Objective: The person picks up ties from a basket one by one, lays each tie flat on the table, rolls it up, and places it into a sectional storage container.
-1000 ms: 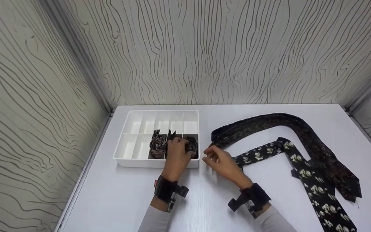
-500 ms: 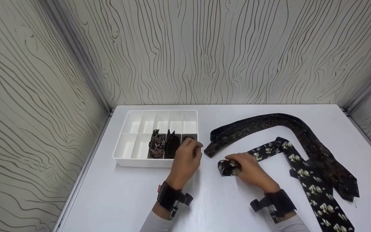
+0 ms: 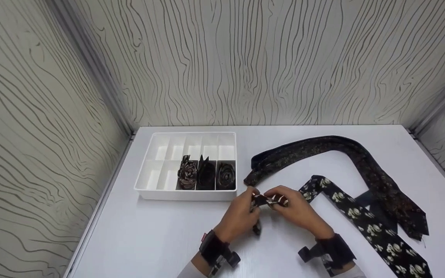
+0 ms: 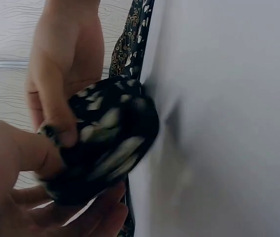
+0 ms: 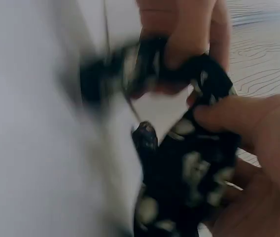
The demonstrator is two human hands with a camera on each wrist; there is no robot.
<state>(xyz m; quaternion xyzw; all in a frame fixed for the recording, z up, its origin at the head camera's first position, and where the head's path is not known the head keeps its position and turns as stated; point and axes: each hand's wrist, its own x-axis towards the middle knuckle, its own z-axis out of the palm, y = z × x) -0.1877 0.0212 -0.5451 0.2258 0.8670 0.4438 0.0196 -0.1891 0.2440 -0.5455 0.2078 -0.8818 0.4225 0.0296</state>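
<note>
A black necktie with cream flowers (image 3: pixel 373 229) runs from the table's front right up to both hands. My left hand (image 3: pixel 240 214) pinches its end, and a short piece dangles below the fingers. Close beside it, my right hand (image 3: pixel 298 208) grips the same tie between thumb and fingers. Up close in the left wrist view, the flowered fabric (image 4: pixel 105 128) is bunched and blurred. The right wrist view has the cloth (image 5: pixel 194 168) bent between the two thumbs. Fingers hide part of the held end.
A white divided box (image 3: pixel 187 195) stands left of the hands. Rolled dark ties (image 3: pixel 187 174) fill three front compartments at its right. Behind the hands a dark patterned tie (image 3: pixel 334 143) curves across the table's right side, partly beside the flowered one.
My left hand has left the box and come right to the flowered tie. My right hand has taken up the tie's end, lifting it, and the tie's bend has shifted toward me.
</note>
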